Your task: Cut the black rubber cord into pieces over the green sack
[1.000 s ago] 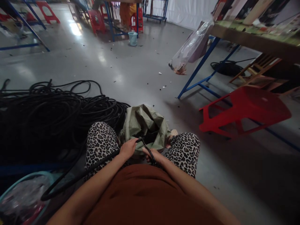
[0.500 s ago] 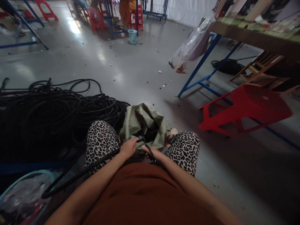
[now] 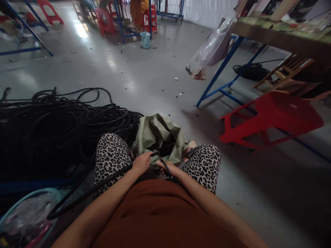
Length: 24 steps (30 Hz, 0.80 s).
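Note:
Between my knees, my left hand [image 3: 141, 163] is closed around a thick black cable [image 3: 111, 177], close to its end. The cable runs back under my left forearm and loops at the lower left. My right hand [image 3: 169, 168] grips black-handled pliers [image 3: 165, 167], whose jaws are at the cable's end just beyond my left fingers. Whether the jaws bite into the cable is too small to tell. Both hands are over the near rim of an open green woven sack [image 3: 147, 132], with dark contents inside.
A large heap of coiled black cable [image 3: 64, 120] lies to the left. A light-blue basket [image 3: 55, 193] with clear plastic stands at lower left. At right are a red stool [image 3: 279, 117] and a blue-legged table [image 3: 279, 39] with a plastic bag [image 3: 209, 50] hanging from it.
Hands, cable and pliers keep almost the same position. The view has shifted very slightly.

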Each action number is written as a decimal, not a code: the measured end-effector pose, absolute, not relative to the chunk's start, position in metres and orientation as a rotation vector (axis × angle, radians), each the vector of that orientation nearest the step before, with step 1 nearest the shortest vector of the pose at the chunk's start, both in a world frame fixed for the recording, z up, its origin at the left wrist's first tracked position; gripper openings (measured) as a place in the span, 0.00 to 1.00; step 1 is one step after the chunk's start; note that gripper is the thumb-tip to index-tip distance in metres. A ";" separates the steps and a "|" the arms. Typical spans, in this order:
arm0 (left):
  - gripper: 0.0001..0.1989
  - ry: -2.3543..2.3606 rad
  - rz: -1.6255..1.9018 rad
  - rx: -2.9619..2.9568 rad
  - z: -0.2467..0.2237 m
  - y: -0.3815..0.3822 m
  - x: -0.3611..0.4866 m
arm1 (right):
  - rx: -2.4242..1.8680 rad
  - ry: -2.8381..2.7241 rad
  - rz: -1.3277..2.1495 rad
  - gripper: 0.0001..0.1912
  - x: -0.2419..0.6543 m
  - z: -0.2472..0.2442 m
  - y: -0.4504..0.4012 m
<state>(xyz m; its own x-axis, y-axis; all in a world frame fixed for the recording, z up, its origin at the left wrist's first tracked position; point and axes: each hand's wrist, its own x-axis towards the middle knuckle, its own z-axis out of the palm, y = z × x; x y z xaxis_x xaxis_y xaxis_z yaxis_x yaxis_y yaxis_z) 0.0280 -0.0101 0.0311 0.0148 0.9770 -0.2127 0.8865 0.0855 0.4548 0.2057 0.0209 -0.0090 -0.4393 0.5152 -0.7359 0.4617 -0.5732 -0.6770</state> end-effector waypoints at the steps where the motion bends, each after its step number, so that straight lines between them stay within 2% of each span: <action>1: 0.17 1.905 0.259 1.831 0.031 -0.010 0.028 | -1.640 -1.425 2.212 0.21 0.206 -0.010 0.021; 24: 0.18 1.831 0.163 1.879 0.032 -0.010 0.027 | -1.657 -1.361 2.252 0.26 0.207 0.000 0.022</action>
